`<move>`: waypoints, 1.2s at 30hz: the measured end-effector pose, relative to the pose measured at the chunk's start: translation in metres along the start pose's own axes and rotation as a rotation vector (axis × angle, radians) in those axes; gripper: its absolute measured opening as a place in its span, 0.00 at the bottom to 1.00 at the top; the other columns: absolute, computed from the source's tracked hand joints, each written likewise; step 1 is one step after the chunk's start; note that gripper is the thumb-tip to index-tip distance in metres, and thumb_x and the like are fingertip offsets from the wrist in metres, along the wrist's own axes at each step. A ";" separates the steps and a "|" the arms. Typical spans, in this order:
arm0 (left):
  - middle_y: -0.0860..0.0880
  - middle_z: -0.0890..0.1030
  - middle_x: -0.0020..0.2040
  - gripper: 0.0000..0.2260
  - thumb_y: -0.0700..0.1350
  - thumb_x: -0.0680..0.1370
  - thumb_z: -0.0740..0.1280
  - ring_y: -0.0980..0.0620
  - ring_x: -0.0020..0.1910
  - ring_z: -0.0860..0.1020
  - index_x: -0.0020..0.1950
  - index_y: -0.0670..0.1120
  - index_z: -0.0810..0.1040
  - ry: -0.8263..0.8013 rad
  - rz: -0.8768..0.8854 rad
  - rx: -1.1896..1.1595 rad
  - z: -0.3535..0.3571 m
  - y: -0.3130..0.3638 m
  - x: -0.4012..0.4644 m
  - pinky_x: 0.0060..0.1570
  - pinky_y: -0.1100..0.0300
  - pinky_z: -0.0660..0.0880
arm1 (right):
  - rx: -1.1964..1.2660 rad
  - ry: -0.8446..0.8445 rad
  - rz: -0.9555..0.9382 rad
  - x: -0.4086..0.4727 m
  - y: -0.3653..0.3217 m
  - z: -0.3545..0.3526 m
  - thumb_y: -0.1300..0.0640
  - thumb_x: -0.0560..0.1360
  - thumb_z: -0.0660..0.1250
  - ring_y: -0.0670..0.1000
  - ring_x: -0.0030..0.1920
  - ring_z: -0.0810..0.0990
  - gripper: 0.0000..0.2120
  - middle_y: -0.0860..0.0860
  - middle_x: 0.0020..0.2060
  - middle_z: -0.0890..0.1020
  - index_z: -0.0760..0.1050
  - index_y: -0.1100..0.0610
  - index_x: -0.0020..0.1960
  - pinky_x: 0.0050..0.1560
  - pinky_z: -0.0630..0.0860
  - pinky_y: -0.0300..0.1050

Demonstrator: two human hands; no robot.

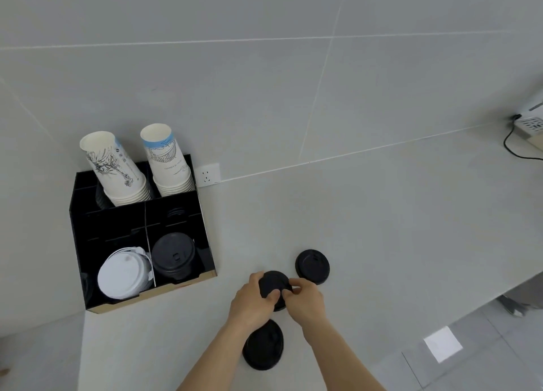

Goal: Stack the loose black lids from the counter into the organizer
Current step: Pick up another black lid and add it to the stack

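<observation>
Near the worktop's front edge: black lid (273, 283) pinched between left hand (252, 299) and right hand (304, 301). Keep level, carry to organizer (141, 214) at left edge, seat squarely on black stack (173, 255).

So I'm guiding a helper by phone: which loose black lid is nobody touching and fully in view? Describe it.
Start at the black organizer against the wall, then look right along the counter. Three black lids lie there; take the far lid, closest to the wall, just beyond the hands. Unlike the held lid in both hands and the near lid partly under the left forearm, it lies alone and uncovered.
</observation>
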State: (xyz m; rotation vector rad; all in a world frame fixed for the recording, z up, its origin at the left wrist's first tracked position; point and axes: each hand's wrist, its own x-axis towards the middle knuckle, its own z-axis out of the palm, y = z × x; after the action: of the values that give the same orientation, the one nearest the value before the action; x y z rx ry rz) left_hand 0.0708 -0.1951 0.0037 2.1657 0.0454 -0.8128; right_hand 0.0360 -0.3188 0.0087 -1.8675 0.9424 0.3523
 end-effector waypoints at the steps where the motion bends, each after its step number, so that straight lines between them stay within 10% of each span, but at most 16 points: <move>1: 0.47 0.74 0.70 0.28 0.53 0.78 0.64 0.48 0.65 0.74 0.75 0.51 0.60 0.014 0.002 -0.012 -0.001 0.000 -0.001 0.63 0.55 0.72 | 0.017 0.007 -0.002 -0.001 -0.001 0.000 0.57 0.76 0.66 0.51 0.51 0.79 0.18 0.49 0.51 0.80 0.75 0.55 0.65 0.52 0.76 0.45; 20: 0.54 0.80 0.50 0.12 0.49 0.75 0.69 0.59 0.42 0.78 0.59 0.53 0.79 0.696 0.078 -0.176 -0.170 -0.013 -0.039 0.50 0.58 0.75 | -0.043 0.060 -0.515 -0.044 -0.161 0.079 0.52 0.74 0.67 0.48 0.42 0.82 0.07 0.45 0.40 0.83 0.81 0.49 0.50 0.47 0.80 0.49; 31: 0.54 0.81 0.51 0.17 0.48 0.73 0.73 0.53 0.47 0.79 0.61 0.52 0.77 0.682 -0.057 -0.127 -0.183 -0.061 -0.018 0.47 0.59 0.74 | -0.235 -0.026 -0.554 -0.038 -0.163 0.136 0.56 0.74 0.68 0.48 0.38 0.80 0.09 0.45 0.33 0.80 0.81 0.51 0.54 0.40 0.75 0.41; 36: 0.51 0.80 0.54 0.20 0.46 0.73 0.73 0.52 0.49 0.79 0.64 0.51 0.76 0.657 -0.086 -0.117 -0.176 -0.072 -0.007 0.46 0.60 0.71 | -0.276 -0.043 -0.544 -0.029 -0.157 0.143 0.58 0.75 0.68 0.51 0.45 0.80 0.13 0.49 0.46 0.82 0.80 0.51 0.59 0.47 0.75 0.42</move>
State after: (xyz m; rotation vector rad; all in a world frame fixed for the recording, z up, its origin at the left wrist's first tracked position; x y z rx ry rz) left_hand 0.1385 -0.0210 0.0414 2.2384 0.5067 -0.1095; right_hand 0.1547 -0.1469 0.0573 -2.2667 0.3369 0.1924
